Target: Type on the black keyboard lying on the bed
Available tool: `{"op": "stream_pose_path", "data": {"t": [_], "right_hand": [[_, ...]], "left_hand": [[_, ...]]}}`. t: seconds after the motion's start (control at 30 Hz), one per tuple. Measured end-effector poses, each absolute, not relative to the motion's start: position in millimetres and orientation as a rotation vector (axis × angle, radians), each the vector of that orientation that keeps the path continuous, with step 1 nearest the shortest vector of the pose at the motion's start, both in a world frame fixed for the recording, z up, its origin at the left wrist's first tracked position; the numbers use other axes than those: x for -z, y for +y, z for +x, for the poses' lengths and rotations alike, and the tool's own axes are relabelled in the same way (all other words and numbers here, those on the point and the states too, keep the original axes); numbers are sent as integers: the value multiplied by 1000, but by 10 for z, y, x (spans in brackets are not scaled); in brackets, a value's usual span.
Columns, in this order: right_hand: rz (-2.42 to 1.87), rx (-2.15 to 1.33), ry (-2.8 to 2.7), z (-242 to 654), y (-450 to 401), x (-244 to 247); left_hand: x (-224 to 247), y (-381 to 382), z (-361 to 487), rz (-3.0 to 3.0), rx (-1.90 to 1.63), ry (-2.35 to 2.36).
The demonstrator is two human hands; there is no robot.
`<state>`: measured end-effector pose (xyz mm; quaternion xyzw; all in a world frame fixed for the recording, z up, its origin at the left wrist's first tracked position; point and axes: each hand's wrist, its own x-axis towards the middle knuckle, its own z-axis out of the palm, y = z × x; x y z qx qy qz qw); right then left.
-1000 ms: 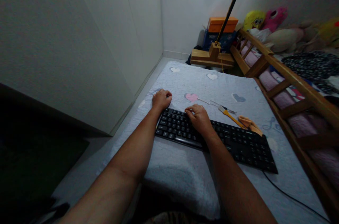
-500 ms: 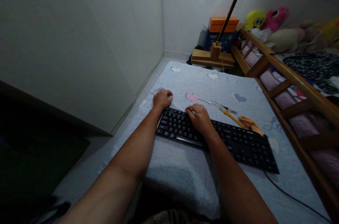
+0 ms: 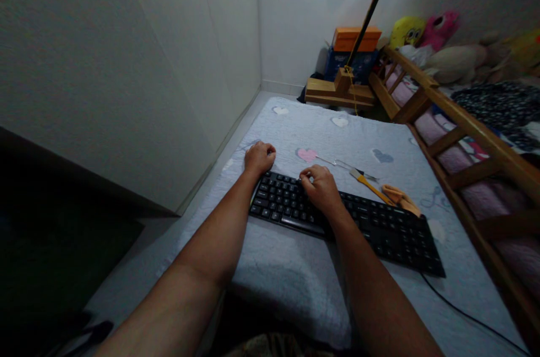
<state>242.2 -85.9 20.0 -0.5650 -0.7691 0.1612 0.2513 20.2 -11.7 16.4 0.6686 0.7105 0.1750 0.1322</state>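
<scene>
Keyboard [image 3: 379, 227] lying slantwise across the heart-printed quilt [image 3: 295, 267], near end to the left, cable [image 3: 464, 312] trailing off the right end toward the lower corner.

Left hand [image 3: 259, 157] resting curled, nearly closed, just beyond the keyboard's far left corner, pressing on the quilt; nothing visibly held in it. Right hand [image 3: 323, 188] lying over the upper key rows left of centre, fingers bent and tips drawn together on the keys; not possible to tell whether anything small is being pinched there.

Judging from this pose: bracing the corner with the left hand while working the keys, keeping the right wrist low and the force straight down, since the soft quilt is probably letting the board rock.

Lying just beyond the far edge: a thin metal tool [image 3: 343, 165], a yellow-handled tool [image 3: 369, 184] and a tan cloth [image 3: 400, 198], the cloth touching the keyboard's back edge.

Bounding the work on the left, a white wall [image 3: 126, 64] near the quilt's edge; on the right, a wooden bed rail [image 3: 464, 126]. Remaining open: bare quilt ahead, up to the wooden stand [image 3: 337, 90], and the near strip before the arms.
</scene>
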Motion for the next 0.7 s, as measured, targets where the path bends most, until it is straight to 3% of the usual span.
{"op": "stream_pose_path", "data": {"t": [0.7], "right_hand": [[-1492, -473, -2164, 2335, -879, -220]], "left_hand": [[-177, -120, 211, 1930, -512, 2071]]}}
